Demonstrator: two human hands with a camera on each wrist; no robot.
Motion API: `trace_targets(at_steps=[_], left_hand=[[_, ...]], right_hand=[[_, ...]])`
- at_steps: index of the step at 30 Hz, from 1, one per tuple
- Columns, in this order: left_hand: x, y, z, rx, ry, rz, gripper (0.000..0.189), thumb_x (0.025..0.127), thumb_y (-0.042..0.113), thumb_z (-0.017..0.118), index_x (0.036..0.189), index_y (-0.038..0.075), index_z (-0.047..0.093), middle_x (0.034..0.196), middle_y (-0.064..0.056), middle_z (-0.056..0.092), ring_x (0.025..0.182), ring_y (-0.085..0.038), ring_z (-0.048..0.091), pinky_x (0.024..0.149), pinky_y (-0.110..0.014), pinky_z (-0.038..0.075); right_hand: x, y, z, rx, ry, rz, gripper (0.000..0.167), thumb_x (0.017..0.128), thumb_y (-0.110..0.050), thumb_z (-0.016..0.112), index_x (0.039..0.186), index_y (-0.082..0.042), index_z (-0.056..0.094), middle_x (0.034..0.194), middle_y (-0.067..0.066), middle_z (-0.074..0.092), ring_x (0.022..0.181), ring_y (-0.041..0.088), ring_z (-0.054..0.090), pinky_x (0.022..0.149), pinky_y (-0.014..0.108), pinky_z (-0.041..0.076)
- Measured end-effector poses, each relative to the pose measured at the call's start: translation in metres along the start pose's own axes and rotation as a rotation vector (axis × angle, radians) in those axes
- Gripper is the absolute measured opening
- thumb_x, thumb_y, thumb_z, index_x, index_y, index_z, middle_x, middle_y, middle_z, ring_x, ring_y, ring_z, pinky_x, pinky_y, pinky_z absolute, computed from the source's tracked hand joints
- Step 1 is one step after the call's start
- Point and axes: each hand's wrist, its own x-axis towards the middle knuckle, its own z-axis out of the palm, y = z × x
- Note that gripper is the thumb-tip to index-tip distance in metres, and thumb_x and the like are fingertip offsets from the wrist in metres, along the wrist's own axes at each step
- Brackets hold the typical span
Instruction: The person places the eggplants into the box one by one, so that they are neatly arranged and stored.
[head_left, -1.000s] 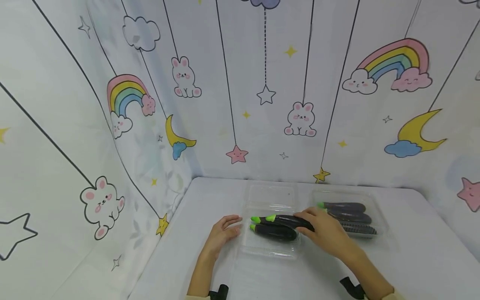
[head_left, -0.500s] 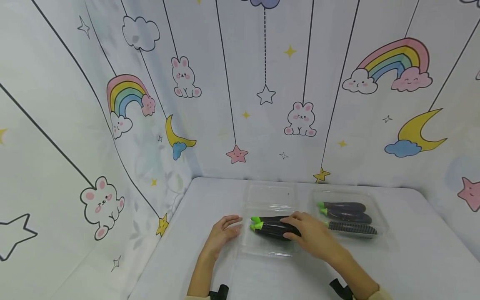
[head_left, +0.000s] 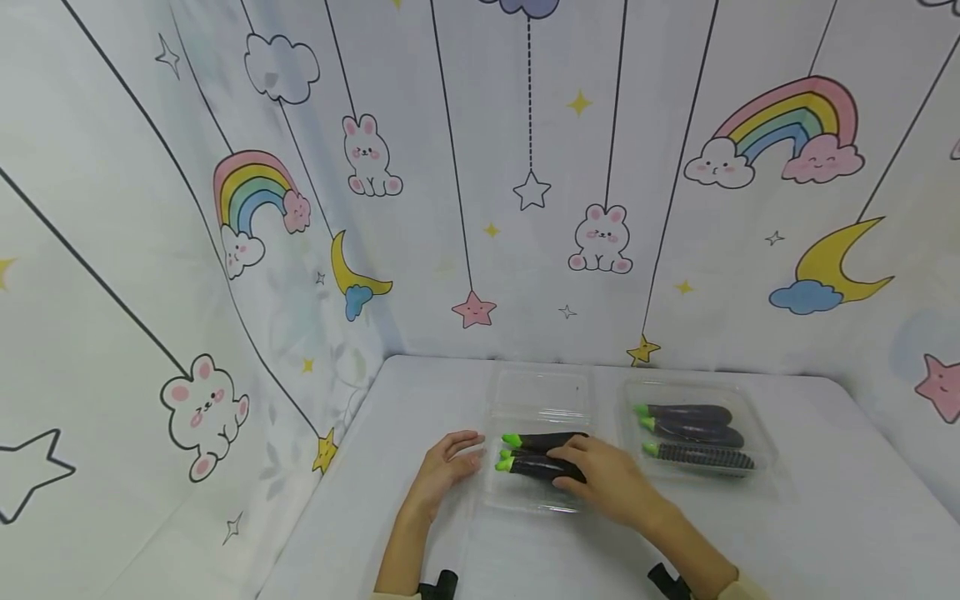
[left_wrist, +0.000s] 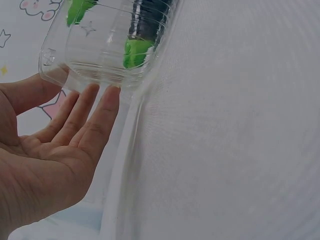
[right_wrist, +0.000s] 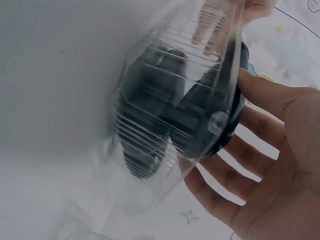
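In the head view a clear plastic container (head_left: 551,502) stands open-topped in front of me with dark eggplants inside. My right hand (head_left: 607,479) grips the blunt end of the front eggplant (head_left: 532,467), fingers and thumb around it, at the container's near side. Another eggplant (head_left: 543,442) lies at the back; a third, between them, is mostly hidden. In the right wrist view the held eggplant (right_wrist: 240,100) shows partly above the container wall. My left hand (head_left: 447,467) rests at the container's left edge, its fingers (left_wrist: 90,115) loosely extended, fingertips at the plastic rim in the left wrist view.
A second clear container (head_left: 757,408) stands to the right with three eggplants (head_left: 693,432), the nearest seen through its ribbed wall. A clear lid (head_left: 542,392) lies flat behind the first container. The table (head_left: 360,467) is white, with printed cloth walls behind and at the sides.
My right hand has carried the eggplant left and toward me, from above the others down to the container's near side. The left hand has stayed in place.
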Motion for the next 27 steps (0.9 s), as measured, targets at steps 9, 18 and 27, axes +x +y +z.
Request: trace_targets(at_steps=[9, 18, 27], left_hand=[[0.001, 0.000, 0.000, 0.003, 0.005, 0.003, 0.051, 0.097, 0.002, 0.067, 0.146, -0.002, 0.052, 0.151, -0.026, 0.053, 0.137, -0.039, 0.055, 0.097, -0.025, 0.055], [0.000, 0.000, 0.001, -0.009, -0.001, 0.014, 0.051, 0.097, -0.001, 0.065, 0.146, -0.004, 0.051, 0.151, -0.028, 0.052, 0.139, -0.043, 0.053, 0.097, -0.024, 0.055], [-0.001, 0.001, 0.001, -0.023, -0.004, 0.026, 0.053, 0.096, 0.000, 0.066, 0.147, -0.005, 0.050, 0.151, -0.029, 0.051, 0.139, -0.044, 0.052, 0.098, -0.026, 0.055]], right_hand=[[0.000, -0.002, 0.012, -0.002, -0.023, -0.010, 0.040, 0.085, -0.040, 0.085, 0.120, -0.024, 0.078, 0.107, -0.011, 0.068, 0.089, 0.008, 0.065, 0.068, 0.028, 0.056], [-0.001, 0.001, 0.023, 0.032, 0.025, -0.012, 0.038, 0.081, -0.040, 0.089, 0.114, -0.022, 0.080, 0.104, -0.013, 0.066, 0.093, 0.007, 0.059, 0.072, 0.027, 0.056], [-0.002, 0.001, 0.027, 0.091, 0.055, 0.035, 0.028, 0.084, -0.038, 0.088, 0.107, -0.023, 0.081, 0.102, -0.014, 0.065, 0.089, 0.004, 0.058, 0.069, 0.024, 0.054]])
